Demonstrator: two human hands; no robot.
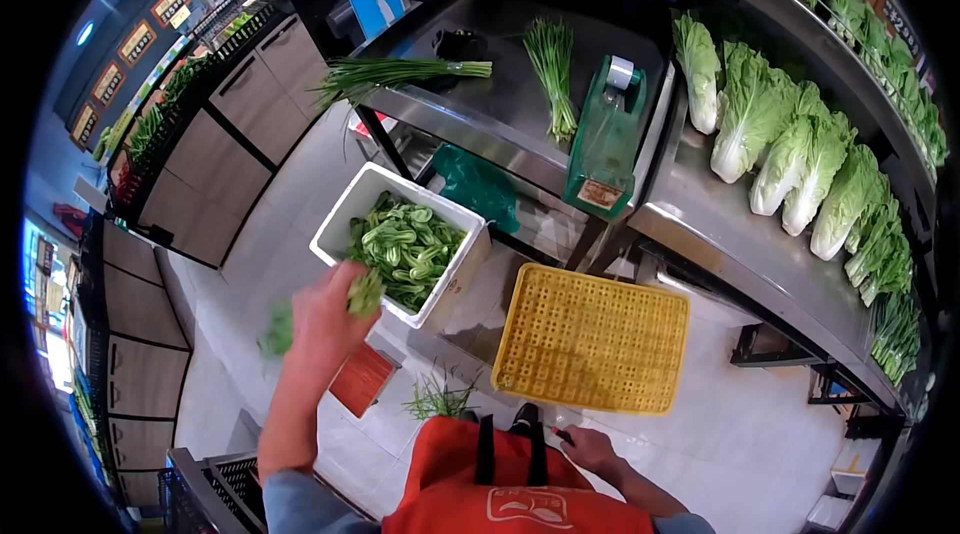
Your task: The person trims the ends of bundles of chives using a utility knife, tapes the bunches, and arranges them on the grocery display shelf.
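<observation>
While the left hand (330,314) closes around a blurred bunch of greens (366,293), with leaves showing on both sides of the fist, more leafy vegetables (405,249) fill the white box (466,264) just beyond it. That box lies forward and to the left of the right hand (588,449), which is curled near the apron (500,479) around a small red-and-dark object (561,433), too small to identify. A yellow crate (590,339) sits ahead of this hand.
</observation>
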